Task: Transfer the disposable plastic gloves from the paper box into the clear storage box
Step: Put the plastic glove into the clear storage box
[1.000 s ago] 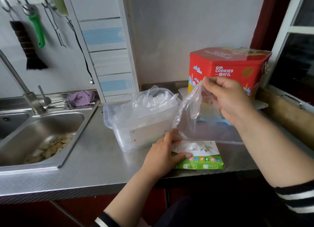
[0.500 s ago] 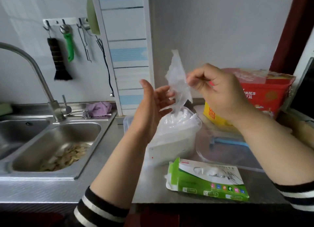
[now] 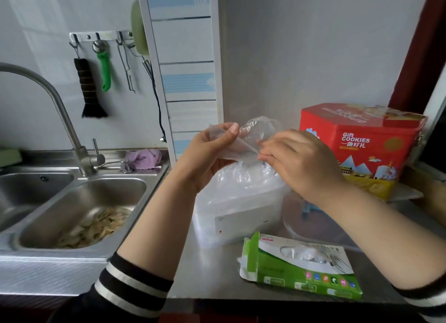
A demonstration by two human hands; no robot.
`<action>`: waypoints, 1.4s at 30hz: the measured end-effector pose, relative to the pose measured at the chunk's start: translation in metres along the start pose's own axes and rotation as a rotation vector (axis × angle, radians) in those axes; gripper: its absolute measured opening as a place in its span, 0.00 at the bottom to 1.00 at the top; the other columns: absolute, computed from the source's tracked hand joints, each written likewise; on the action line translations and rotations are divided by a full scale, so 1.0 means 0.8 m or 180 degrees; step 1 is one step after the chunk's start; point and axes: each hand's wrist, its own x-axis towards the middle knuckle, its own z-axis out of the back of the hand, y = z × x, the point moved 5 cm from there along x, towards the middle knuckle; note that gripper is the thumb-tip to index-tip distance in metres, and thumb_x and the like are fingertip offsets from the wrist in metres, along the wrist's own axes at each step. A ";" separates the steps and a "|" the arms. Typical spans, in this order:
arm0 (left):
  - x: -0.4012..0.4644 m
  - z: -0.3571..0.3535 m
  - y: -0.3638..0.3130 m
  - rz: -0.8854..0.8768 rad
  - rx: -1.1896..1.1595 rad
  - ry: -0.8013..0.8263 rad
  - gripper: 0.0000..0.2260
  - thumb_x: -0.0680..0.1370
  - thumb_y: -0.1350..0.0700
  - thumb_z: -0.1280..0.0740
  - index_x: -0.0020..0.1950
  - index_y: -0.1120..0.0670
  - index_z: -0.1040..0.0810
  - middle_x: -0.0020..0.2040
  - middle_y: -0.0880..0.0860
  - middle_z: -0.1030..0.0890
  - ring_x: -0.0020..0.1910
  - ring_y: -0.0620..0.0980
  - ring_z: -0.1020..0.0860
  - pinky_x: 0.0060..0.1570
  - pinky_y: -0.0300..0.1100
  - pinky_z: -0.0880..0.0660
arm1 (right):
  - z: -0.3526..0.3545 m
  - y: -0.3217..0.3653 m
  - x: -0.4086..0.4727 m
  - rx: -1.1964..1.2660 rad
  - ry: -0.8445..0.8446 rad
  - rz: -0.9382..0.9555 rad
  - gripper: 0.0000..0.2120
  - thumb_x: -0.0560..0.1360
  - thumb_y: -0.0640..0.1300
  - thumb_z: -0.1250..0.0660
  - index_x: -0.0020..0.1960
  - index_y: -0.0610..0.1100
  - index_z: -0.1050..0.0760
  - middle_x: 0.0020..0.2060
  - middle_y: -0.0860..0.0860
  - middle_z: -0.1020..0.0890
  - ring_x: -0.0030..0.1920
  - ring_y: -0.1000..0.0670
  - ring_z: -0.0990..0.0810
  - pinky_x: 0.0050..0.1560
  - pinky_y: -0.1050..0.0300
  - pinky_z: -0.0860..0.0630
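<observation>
With my left hand [image 3: 207,153] now pinching the plastic glove [image 3: 243,141] my right hand [image 3: 296,161] already pinched, I've lowered it over the clear storage box [image 3: 241,216] at twelve o'clock of the paper box [image 3: 301,267], ready to tuck in.

Two bare forearms, black sleeves [image 3: 130,289] pushed up — white-striped cuffs, one band pair each

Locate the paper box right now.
Head view, lower right: the paper box lies on the counter's front edge, just before the clear box.
</observation>
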 end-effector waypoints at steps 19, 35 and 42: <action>0.030 0.057 0.087 0.0290 0.5916 -0.0237 0.19 0.77 0.62 0.37 0.67 0.53 0.35 0.52 0.56 0.20 0.49 0.59 0.22 0.43 0.45 0.28 | -0.202 0.008 -0.042 0.1155 0.4341 -0.1504 0.08 0.77 0.43 0.35 0.55 0.47 0.21 0.48 0.50 0.20 0.52 0.47 0.23 0.48 0.57 0.27; 0.041 0.060 0.096 0.0878 0.6374 0.0817 0.14 0.79 0.61 0.41 0.62 0.55 0.23 0.62 0.57 0.30 0.65 0.58 0.34 0.61 0.53 0.30 | -0.117 -0.067 -0.024 0.2072 0.2100 -0.3017 0.03 0.74 0.41 0.30 0.43 0.45 0.19 0.36 0.50 0.17 0.37 0.52 0.21 0.40 0.58 0.21; 0.019 0.052 0.051 -0.0167 0.6364 -0.0024 0.11 0.78 0.60 0.38 0.57 0.55 0.19 0.65 0.55 0.31 0.61 0.58 0.34 0.57 0.50 0.31 | -0.032 -0.035 -0.068 0.2545 0.2263 -0.2997 0.03 0.75 0.44 0.29 0.44 0.44 0.20 0.31 0.52 0.17 0.30 0.57 0.23 0.31 0.65 0.27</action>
